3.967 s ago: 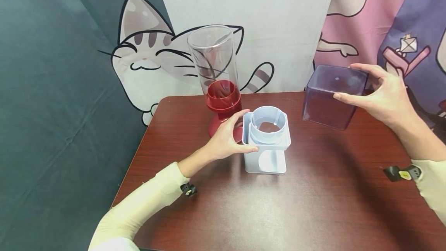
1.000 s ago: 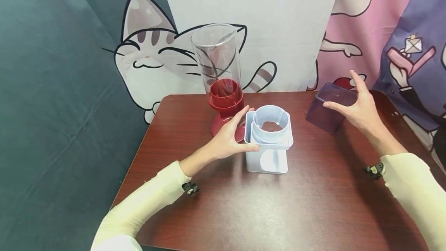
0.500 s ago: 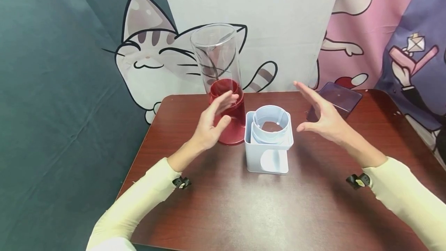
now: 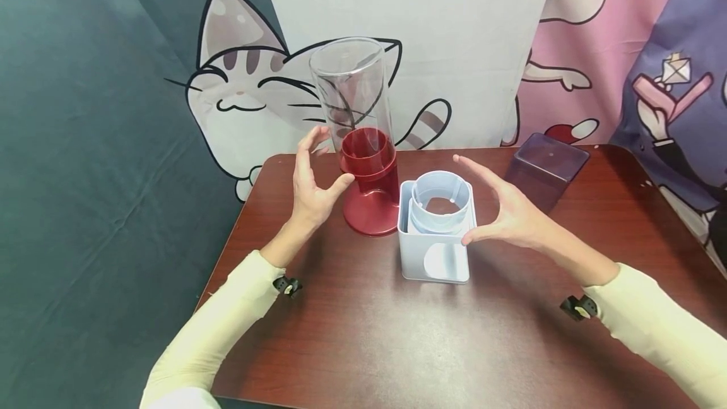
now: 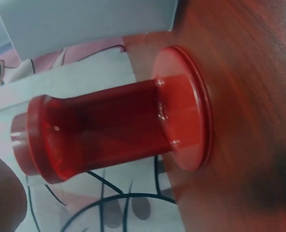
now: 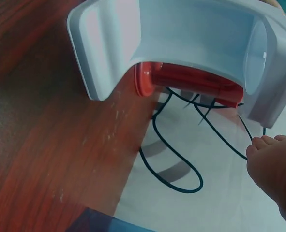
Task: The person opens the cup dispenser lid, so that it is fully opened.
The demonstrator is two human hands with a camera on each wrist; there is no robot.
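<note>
Upright on the table stands a red plastic stand (image 4: 372, 210) with a tall clear cylinder (image 4: 363, 96) on top. My left hand (image 4: 311, 194) is just left of its collar, fingers and thumb spread apart around nothing. The left wrist view shows the red stand (image 5: 118, 123) side-on, with part of my left hand (image 5: 5, 195) at its top. A white square holder (image 4: 413, 256) with a round ring on top and a cut-out front stands to the right. My right hand (image 4: 514, 216) is spread at the holder's right side, thumb right at the rim in the head view.
A translucent purple square box (image 4: 548, 163) sits at the back right of the brown wooden table (image 4: 397, 346). Behind the table hangs a cloth backdrop (image 4: 471, 36) printed with a cartoon cat. A dark green curtain (image 4: 85, 175) is on the left.
My right hand has let go of the purple box at the back right and moved left to the white holder. My left hand has released the holder and moved left beside the red stand.
</note>
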